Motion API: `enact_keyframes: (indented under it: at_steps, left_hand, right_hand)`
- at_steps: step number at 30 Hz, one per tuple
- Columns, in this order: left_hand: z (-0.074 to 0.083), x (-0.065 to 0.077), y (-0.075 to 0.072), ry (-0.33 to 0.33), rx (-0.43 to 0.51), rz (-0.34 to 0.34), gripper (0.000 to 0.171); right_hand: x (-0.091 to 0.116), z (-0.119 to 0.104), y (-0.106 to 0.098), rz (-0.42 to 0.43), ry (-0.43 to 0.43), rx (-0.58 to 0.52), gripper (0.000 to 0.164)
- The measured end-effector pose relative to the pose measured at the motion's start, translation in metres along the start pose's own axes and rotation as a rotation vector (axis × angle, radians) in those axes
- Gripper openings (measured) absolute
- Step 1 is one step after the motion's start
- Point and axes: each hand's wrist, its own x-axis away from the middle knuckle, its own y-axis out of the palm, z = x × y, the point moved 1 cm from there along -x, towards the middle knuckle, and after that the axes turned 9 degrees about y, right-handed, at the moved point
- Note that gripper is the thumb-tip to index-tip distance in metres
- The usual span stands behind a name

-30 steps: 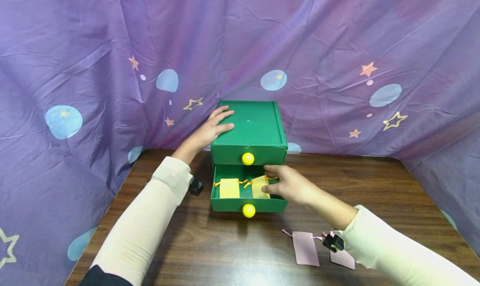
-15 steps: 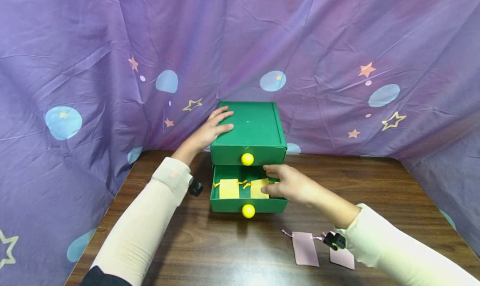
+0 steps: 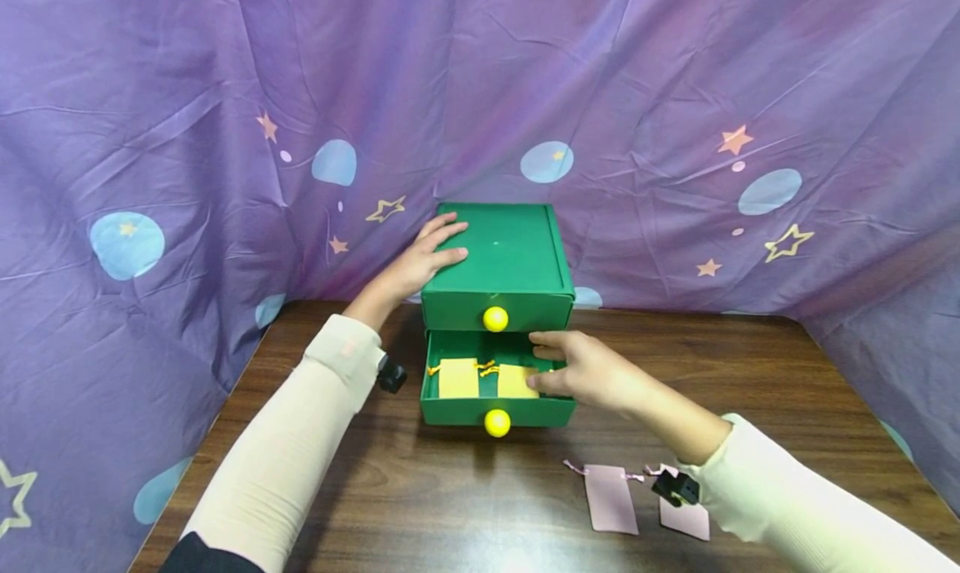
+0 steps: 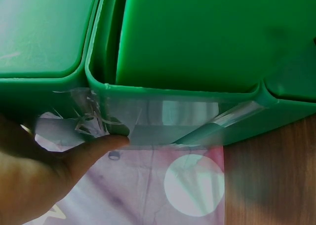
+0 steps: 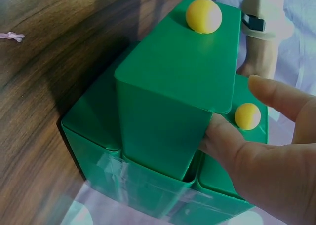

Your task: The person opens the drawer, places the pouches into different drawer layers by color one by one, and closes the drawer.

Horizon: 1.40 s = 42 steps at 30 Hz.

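A green drawer unit (image 3: 495,248) with yellow ball knobs stands at the back of the table. Its drawer below the top one is pulled out (image 3: 465,411), and two yellow drawstring pouches lie in it side by side, a left pouch (image 3: 458,379) and a right pouch (image 3: 516,383). My left hand (image 3: 420,260) rests on the unit's upper left edge, fingers spread over the top. My right hand (image 3: 592,373) reaches into the drawer from the right, its thumb at the right pouch, whose right end it covers. The right wrist view shows that hand's fingers extended, gripping nothing visible.
Two pink drawstring pouches, one whole (image 3: 611,500) and one partly behind the right wrist camera (image 3: 686,519), lie on the brown wooden table (image 3: 450,498). A purple patterned cloth (image 3: 637,72) hangs behind. Clear tape (image 4: 163,116) joins the unit's tiers.
The right yellow pouch has turned straighter and slid slightly left, lying flatter in the drawer. My right hand has shifted a little to the right. My left hand has stayed put.
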Motion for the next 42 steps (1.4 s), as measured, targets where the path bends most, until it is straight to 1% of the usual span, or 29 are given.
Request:
enact_keyframes:
  at_steps: [7,14,17,20,25,31,39,42]
  left_hand:
    - [0.0,0.0,0.0,-0.004,0.002,-0.006,0.057]
    - [-0.001,0.0,0.0,0.003,0.005,0.0,0.057]
    - [-0.001,-0.001,0.0,0.0,0.007,0.002,0.056]
    - [-0.002,-0.001,0.0,0.0,0.004,-0.002,0.056]
    - [-0.001,-0.001,0.0,-0.001,0.022,-0.006,0.056]
    - [-0.001,-0.001,0.0,-0.006,0.027,0.001,0.056]
    - [-0.001,-0.001,0.0,-0.005,0.029,0.001,0.056]
    - [-0.001,0.0,0.0,-0.005,0.034,0.002,0.056]
  right_hand:
    - [0.002,0.002,0.001,-0.002,-0.005,-0.016,0.071]
    - [0.006,0.005,0.002,0.003,-0.019,-0.001,0.071]
    - [0.008,0.006,0.004,0.005,-0.028,-0.019,0.07]
    - [0.011,0.006,0.004,0.006,-0.047,-0.043,0.068]
    - [0.017,0.004,0.006,0.034,-0.089,-0.029,0.064]
    - [0.027,0.001,0.01,0.033,-0.099,-0.068,0.062]
    - [0.038,0.003,0.015,0.064,-0.134,-0.086,0.059]
    - [0.041,0.004,0.018,0.073,-0.132,-0.091,0.06]
